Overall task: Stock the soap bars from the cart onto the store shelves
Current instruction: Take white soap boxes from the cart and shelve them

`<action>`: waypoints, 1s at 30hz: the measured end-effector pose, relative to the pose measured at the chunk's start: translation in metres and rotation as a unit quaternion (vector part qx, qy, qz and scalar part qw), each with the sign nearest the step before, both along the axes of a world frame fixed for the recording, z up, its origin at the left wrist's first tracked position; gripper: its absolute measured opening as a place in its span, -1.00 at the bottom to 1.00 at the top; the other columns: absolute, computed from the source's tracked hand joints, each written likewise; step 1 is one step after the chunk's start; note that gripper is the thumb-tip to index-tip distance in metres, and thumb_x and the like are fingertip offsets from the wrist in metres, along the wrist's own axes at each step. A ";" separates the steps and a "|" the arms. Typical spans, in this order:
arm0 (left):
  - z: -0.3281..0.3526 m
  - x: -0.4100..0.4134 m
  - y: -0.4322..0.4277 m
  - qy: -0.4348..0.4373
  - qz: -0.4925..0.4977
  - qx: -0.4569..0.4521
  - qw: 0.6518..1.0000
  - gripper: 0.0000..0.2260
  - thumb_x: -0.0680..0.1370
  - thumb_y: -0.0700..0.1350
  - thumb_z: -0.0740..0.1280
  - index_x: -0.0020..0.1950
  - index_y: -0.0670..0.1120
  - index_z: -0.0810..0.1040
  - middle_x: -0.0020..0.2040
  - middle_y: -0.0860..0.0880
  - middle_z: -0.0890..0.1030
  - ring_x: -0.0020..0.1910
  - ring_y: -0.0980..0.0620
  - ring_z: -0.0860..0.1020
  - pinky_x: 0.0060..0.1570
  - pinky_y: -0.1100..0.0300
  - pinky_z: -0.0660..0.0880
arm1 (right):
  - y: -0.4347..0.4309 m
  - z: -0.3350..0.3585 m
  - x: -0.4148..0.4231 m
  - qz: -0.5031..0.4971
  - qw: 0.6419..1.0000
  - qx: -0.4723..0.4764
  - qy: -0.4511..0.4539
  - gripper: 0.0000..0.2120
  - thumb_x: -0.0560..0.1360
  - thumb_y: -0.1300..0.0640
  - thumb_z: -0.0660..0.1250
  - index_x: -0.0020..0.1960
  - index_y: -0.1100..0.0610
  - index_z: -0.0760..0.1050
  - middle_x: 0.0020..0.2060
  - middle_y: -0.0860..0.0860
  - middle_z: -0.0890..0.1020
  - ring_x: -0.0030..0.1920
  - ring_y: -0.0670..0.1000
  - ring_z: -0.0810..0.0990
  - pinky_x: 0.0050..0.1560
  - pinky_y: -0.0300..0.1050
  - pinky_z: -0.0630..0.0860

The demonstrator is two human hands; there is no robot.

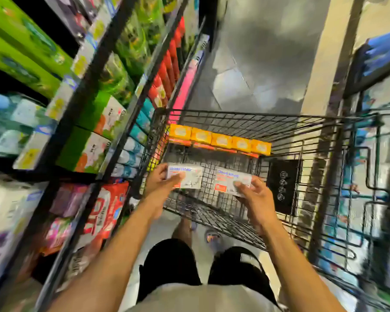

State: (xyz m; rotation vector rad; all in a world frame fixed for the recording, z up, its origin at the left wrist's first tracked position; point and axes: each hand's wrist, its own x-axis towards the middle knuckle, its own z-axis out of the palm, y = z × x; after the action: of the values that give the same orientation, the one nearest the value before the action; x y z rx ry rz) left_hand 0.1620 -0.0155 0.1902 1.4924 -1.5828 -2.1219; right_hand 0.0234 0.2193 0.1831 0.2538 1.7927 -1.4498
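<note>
Two white soap boxes, each with blue lettering and an orange patch, are held side by side over the cart (279,122), printed faces up and long axes running left to right. The left hand (160,183) grips the left box (187,176) at its left end, thumb on top. The right hand (257,199) grips the right box (231,180) at its near-right corner. Yellow boxes (221,140) line the cart's far side. Shelves (113,91) stand left.

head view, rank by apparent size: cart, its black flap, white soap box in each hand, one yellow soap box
1. cart
2. black flap
3. white soap box in left hand, white soap box in right hand: alike
4. yellow soap box, smaller-looking but farther away, so unsure
</note>
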 end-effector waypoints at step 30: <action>0.190 0.687 0.294 0.144 0.636 -0.155 0.742 -0.78 0.57 -0.19 0.39 0.21 -0.13 0.52 0.21 -0.22 0.65 0.16 -0.14 0.64 0.23 -0.18 0.53 | -0.018 0.195 0.535 0.454 0.852 -0.261 -0.025 -0.80 0.55 0.33 0.36 0.17 0.23 0.57 0.06 0.22 0.72 -0.03 0.10 0.73 -0.09 -0.11 0.65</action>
State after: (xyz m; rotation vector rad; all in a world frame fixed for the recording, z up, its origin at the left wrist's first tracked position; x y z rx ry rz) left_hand 0.8488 0.2786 0.3798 1.3423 -0.3992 -1.0863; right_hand 0.5588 0.2016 0.3785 -0.7423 1.1141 -1.1143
